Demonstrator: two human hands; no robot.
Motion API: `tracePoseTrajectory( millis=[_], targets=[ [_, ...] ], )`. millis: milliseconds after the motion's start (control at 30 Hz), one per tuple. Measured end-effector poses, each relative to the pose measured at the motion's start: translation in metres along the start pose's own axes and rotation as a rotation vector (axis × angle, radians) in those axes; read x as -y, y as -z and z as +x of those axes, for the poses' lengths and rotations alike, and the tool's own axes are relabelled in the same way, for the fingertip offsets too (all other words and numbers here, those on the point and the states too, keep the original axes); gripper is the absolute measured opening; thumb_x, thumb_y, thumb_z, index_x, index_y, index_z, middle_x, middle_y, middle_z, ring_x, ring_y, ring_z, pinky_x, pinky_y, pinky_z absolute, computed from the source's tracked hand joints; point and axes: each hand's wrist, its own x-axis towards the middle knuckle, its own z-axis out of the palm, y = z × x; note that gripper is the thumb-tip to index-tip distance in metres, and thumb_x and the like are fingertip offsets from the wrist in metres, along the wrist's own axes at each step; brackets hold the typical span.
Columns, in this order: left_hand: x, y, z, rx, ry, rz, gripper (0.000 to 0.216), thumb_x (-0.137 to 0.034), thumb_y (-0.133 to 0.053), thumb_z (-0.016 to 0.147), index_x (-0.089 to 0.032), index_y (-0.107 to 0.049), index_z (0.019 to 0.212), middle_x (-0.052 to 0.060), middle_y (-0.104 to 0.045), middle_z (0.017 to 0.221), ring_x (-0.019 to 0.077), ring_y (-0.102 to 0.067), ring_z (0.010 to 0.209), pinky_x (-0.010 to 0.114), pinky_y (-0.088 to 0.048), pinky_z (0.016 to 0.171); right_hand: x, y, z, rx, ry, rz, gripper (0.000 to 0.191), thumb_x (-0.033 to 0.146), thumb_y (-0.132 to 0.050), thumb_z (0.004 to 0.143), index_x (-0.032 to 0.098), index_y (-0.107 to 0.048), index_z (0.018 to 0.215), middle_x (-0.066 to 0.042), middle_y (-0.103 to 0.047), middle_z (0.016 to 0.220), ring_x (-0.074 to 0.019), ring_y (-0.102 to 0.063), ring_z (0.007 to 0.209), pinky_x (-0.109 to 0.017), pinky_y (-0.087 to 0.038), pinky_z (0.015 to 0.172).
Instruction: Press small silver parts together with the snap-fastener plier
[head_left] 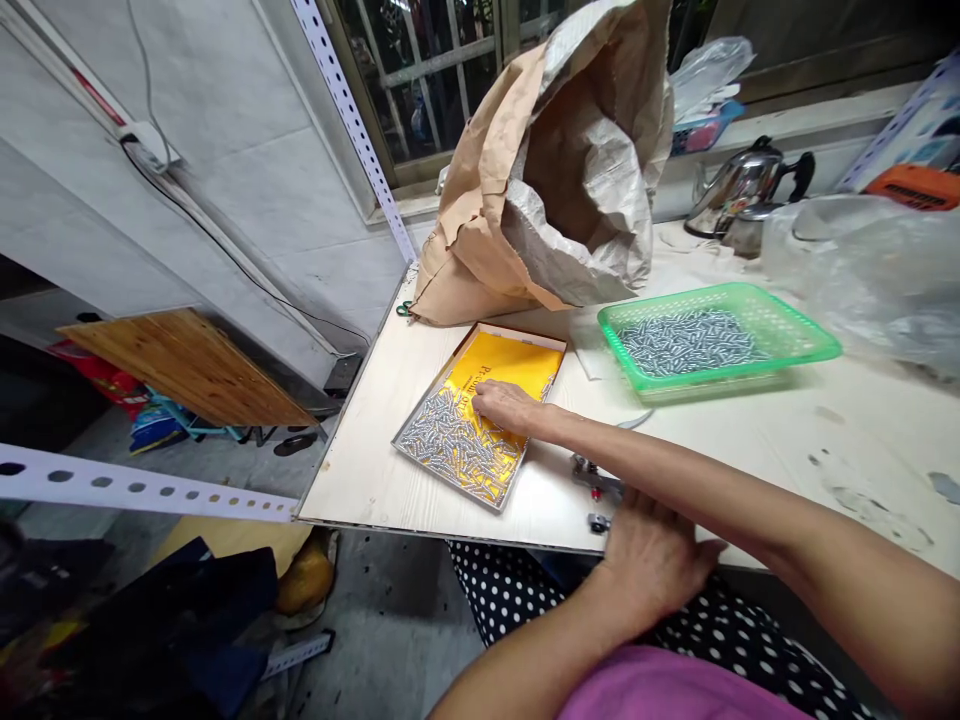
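Observation:
My right hand reaches leftward into a shallow tray. Its fingers are curled together over a yellow printed sheet lying in the tray; whatever they hold is too small or hidden to make out. Many small silver ridged metal pieces, like tiny springs or screws, cover the tray's near half. My left hand rests at the table's front edge, thumb stretched out, its fingertips hidden behind my right forearm. Beside it is a small dark metal device with a red part.
Right of the tray, a green plastic basket holds more small metal pieces. Behind stands a large open paper sack. A metal kettle and clear plastic bags are at the back right. The table's left edge borders a perforated white post.

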Motion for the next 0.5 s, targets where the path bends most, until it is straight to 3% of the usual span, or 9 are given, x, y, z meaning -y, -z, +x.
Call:
tracePoseTrajectory(
  millis=[133,233,300,400,467,500],
  targets=[
    [0.000,-0.001,-0.004,-0.068,0.004,-0.036,0.035,-0.030,-0.052,0.091,-0.010,-0.057,0.119,0.015,-0.064,0.114,0.0296,-0.057,0.114,0.043,-0.050,0.097,-0.009,0.010,-0.013,-0.076,-0.114,0.202,0.020,0.010,-0.051,0.086,0.011,-0.070,0.091,-0.010,-0.068,0.091,-0.0186,-0.061,0.081,-0.027,-0.040,0.067],
    [-0.007,0.012,-0.011,-0.279,0.028,-0.153,0.021,-0.015,-0.046,0.092,-0.014,-0.062,0.105,0.011,-0.066,0.098,0.0216,-0.063,0.095,0.033,-0.055,0.083,-0.017,0.023,-0.033,-0.103,-0.154,0.368,0.019,0.016,-0.052,0.088,0.011,-0.069,0.091,-0.006,-0.069,0.080,-0.0152,-0.062,0.070,-0.025,-0.042,0.062],
    [-0.011,0.033,-0.014,-0.508,0.111,-0.229,0.020,-0.012,-0.045,0.092,-0.017,-0.062,0.102,0.008,-0.064,0.093,0.0181,-0.062,0.090,0.030,-0.055,0.080,-0.020,0.032,-0.051,-0.108,-0.158,0.458,0.021,0.022,-0.051,0.090,0.011,-0.067,0.096,-0.005,-0.069,0.077,-0.0130,-0.062,0.066,-0.023,-0.044,0.059],
    [-0.008,0.078,-0.010,-0.833,0.383,-0.232,0.018,-0.018,-0.048,0.094,-0.019,-0.062,0.106,0.006,-0.061,0.093,0.0159,-0.062,0.087,0.030,-0.053,0.081,-0.021,0.040,-0.078,-0.060,-0.121,0.799,0.024,0.033,-0.056,0.089,0.011,-0.065,0.094,-0.003,-0.068,0.076,-0.0113,-0.061,0.064,-0.023,-0.048,0.061],
    [0.003,0.109,-0.001,-0.923,0.568,-0.230,0.028,-0.026,-0.046,0.097,-0.019,-0.058,0.121,0.008,-0.058,0.104,0.0149,-0.062,0.086,0.029,-0.054,0.079,-0.019,0.042,-0.091,0.019,-0.075,1.107,0.033,0.046,-0.065,0.083,0.013,-0.065,0.086,-0.003,-0.066,0.075,-0.0109,-0.060,0.063,-0.025,-0.050,0.064],
    [0.010,0.122,0.003,-0.897,0.605,-0.202,0.031,-0.029,-0.046,0.096,-0.019,-0.060,0.122,0.009,-0.057,0.106,0.0162,-0.062,0.091,0.030,-0.053,0.082,-0.017,0.042,-0.095,0.055,-0.053,1.222,0.040,0.052,-0.069,0.078,0.013,-0.065,0.082,-0.002,-0.065,0.074,-0.0108,-0.060,0.063,-0.026,-0.050,0.065]
  ],
)
